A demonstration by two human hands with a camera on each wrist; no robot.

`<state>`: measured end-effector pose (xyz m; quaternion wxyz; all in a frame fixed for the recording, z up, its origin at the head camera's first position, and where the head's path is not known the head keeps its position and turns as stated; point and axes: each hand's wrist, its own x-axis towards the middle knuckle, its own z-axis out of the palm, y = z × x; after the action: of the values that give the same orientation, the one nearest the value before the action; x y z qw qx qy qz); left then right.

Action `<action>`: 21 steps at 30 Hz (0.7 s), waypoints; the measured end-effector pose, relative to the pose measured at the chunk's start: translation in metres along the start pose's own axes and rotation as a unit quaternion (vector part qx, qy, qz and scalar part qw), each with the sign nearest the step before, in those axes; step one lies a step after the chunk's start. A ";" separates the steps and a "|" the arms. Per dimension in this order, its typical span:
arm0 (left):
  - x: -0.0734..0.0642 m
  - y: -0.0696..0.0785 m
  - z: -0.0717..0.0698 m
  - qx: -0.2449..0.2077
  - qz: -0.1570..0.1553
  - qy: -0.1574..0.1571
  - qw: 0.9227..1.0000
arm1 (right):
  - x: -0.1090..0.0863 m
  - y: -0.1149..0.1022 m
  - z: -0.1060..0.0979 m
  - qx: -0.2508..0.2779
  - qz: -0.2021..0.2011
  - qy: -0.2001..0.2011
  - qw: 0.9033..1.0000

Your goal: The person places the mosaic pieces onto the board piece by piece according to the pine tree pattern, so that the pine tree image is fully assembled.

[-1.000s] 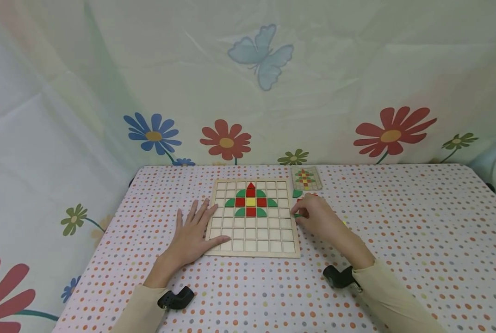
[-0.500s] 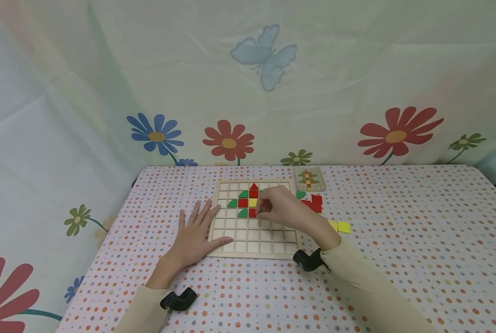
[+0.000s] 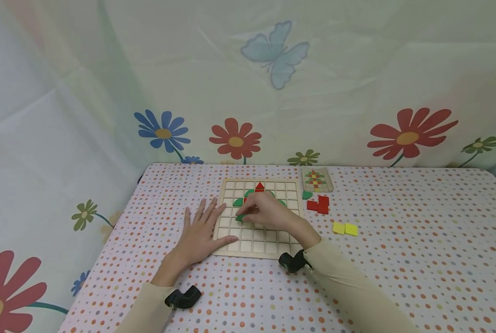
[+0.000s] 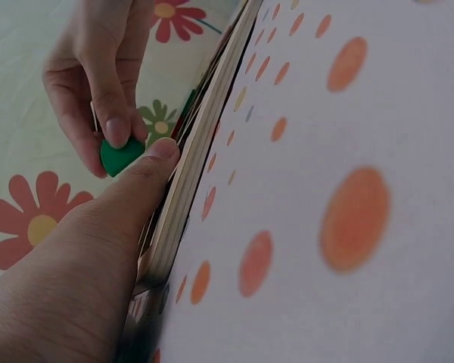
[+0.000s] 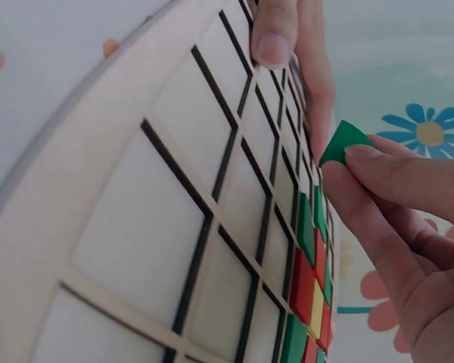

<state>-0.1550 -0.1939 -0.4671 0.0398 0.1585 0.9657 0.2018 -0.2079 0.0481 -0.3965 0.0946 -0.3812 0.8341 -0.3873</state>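
1. Pinching a flat green quarter-round piece (image 5: 342, 144) between thumb and forefinger with the right hand (image 3: 266, 210); by the wrist views, seemingly holding it just above the pale wooden square grid board (image 3: 248, 254), not seated in a cell
2. With the left hand (image 3: 200, 236), resting fingers spread and thumb out over the board's left border, gripping nothing
3. Looking for the green piece: just right of the left thumb tip, slightly farther from the body, over the board's left half
4. Nearest to the right hand, being at its fingertips; near the left thumb, yet apart from it
5. Short and broad in outline, so offering no clear long axis; in the right wrist view, pointing one free corner roughly toward the left hand
6. In judgement, turning on how that corner faces against the straight lines of the cells below
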 end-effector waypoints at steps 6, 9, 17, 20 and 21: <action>-0.001 0.001 -0.001 -0.002 -0.003 -0.002 1.000 | 0.009 -0.003 0.009 -0.006 0.006 0.001 1.000; 0.000 0.002 -0.001 0.000 -0.006 -0.005 1.000 | 0.012 -0.004 0.013 -0.012 0.026 -0.005 1.000; 0.000 0.003 -0.002 0.000 -0.013 -0.007 1.000 | 0.013 -0.005 0.017 -0.050 0.048 -0.012 0.997; 0.000 0.004 -0.002 0.003 -0.015 -0.009 1.000 | 0.013 -0.006 0.017 -0.061 0.043 -0.021 0.997; 0.000 0.004 -0.003 0.004 -0.015 -0.009 1.000 | 0.014 -0.007 0.017 -0.066 0.042 -0.024 0.997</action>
<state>-0.1543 -0.1915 -0.4631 0.0510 0.1460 0.9683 0.1960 -0.2058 0.0255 -0.4012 0.1058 -0.3609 0.8703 -0.3180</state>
